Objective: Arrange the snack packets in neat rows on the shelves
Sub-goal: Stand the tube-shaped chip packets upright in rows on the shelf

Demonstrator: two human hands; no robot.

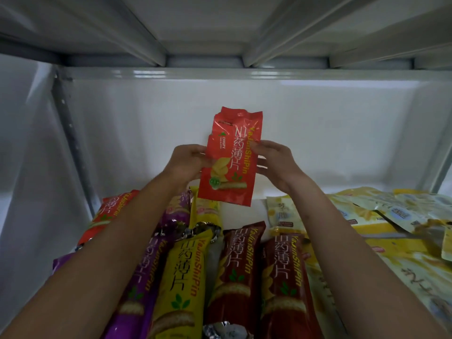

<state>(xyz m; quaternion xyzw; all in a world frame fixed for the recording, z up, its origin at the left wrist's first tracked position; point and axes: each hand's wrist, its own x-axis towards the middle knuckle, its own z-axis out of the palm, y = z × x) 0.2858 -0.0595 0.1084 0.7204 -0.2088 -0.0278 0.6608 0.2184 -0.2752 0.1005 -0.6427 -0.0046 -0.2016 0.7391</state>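
Snack packet, orange-red: held upright above the shelf, clear of the packets lying below it and in front of the white back panel. Its glossy foil face carries large white Chinese characters running top to bottom, yellow lettering "YaJunShiPin" along the right edge, small text "CRISPY" with a green leaf mark at the left, and a picture of pale yellow slices in the lower half. The top seal is crumpled and slightly folded; the bottom edge is straight and tilts a little to the right.

Left hand: grips the packet's left edge, fingers curled behind it, thumb at the front.

Right hand: grips the right edge, fingertips pinching the foil at mid-height.

Below the forearms, more packets lie lengthwise in rows: an orange-red packet at far left, purple packets, a yellow packet and two dark red packets side by side, touching along their edges. To the right, pale yellow packets lie in a loose, overlapping pile.
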